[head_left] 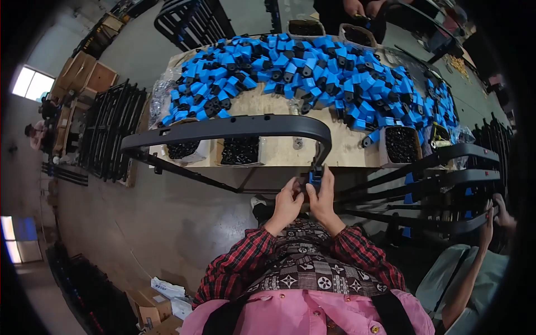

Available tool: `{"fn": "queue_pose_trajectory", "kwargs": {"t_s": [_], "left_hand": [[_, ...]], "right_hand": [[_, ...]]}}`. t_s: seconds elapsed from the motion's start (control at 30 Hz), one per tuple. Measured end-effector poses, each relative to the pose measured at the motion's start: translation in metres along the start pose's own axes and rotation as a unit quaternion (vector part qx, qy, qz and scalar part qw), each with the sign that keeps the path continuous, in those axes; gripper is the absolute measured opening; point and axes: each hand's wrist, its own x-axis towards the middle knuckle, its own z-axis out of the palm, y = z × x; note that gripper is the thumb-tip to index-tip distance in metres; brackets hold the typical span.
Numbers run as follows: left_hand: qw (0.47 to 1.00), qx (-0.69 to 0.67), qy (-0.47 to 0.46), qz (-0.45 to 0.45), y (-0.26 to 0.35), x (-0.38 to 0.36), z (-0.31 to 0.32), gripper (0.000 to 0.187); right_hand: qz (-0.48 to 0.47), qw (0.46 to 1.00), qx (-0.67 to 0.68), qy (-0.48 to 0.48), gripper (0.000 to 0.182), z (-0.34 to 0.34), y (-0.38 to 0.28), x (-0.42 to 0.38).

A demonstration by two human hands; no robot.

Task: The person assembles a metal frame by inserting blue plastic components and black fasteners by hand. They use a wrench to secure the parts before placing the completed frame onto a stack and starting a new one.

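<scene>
A black bent-tube frame point(240, 127) stretches across in front of me, its rounded corner at the right bending down toward my hands. At the tube's lower end sits a blue-and-black plastic part point(315, 176). My right hand point(324, 202) is closed around this part, with the thumb against its near side. From the other side my left hand point(287, 207) is closed on the same part, fingertips at its dark left edge. The hands partly hide where part and tube meet. Beyond the frame, a large heap of similar blue-and-black parts point(312, 67) covers much of the wooden table point(254, 105).
Boxes of small black pieces point(241, 151) and another such box point(400, 146) line the table's near edge. More black frames point(446, 181) stand at right beside a co-worker's hands point(494, 212). Other frames point(111, 131) lean at left. Another person's hands point(363, 8) are across the table.
</scene>
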Motion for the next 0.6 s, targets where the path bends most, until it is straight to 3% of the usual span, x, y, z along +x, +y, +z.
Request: {"fn": "queue_pose_trajectory", "kwargs": {"t_s": [0.07,0.13,0.17,0.2,0.23,0.27,0.3,0.37,0.43,0.47,0.53,0.6], "left_hand": [[0.989,-0.028,-0.056,-0.138,-0.005,0.002,-0.035,0.036],[0.986,0.150,0.075,0.008,-0.026,0.021,-0.083,0.020],[0.963,0.231,0.128,0.055,-0.026,0.039,-0.118,0.017],[0.904,0.358,0.198,0.123,-0.012,0.060,-0.151,0.016],[0.909,0.330,0.245,0.074,-0.023,0.081,-0.183,0.016],[0.850,0.436,0.269,0.119,-0.040,0.112,-0.221,0.019],[0.827,0.524,0.202,-0.022,-0.042,0.135,-0.249,0.020],[0.844,0.473,0.252,-0.029,-0.067,0.171,-0.282,0.020],[0.800,0.548,0.186,0.156,-0.142,0.202,-0.317,0.020],[0.721,0.665,0.091,0.175,-0.135,0.205,-0.316,0.023],[0.721,0.690,0.052,0.040,-0.120,0.209,-0.299,0.022],[0.767,0.632,0.045,0.102,-0.133,0.210,-0.307,0.019]], "right_hand": [[0.000,0.999,-0.009,0.035,0.058,0.014,0.014,0.001],[-0.015,0.998,-0.032,0.051,0.060,0.015,0.019,0.005],[0.004,0.999,-0.015,0.046,0.060,0.015,0.018,0.004],[0.025,0.999,-0.002,0.041,0.060,0.013,0.016,0.003],[0.032,0.998,0.003,0.049,0.059,0.013,0.013,0.004],[0.034,0.998,0.003,0.049,0.059,0.016,0.013,0.003],[0.033,0.998,0.006,0.052,0.058,0.016,0.013,0.001],[0.031,0.998,-0.004,0.061,0.058,0.015,0.014,0.004],[0.048,0.998,-0.007,0.050,0.057,0.013,0.011,0.002],[0.047,0.997,-0.016,0.053,0.056,0.013,0.008,0.004],[0.041,0.997,-0.035,0.057,0.056,0.014,0.010,0.003],[0.033,0.997,-0.044,0.062,0.054,0.013,0.008,0.004]]}}
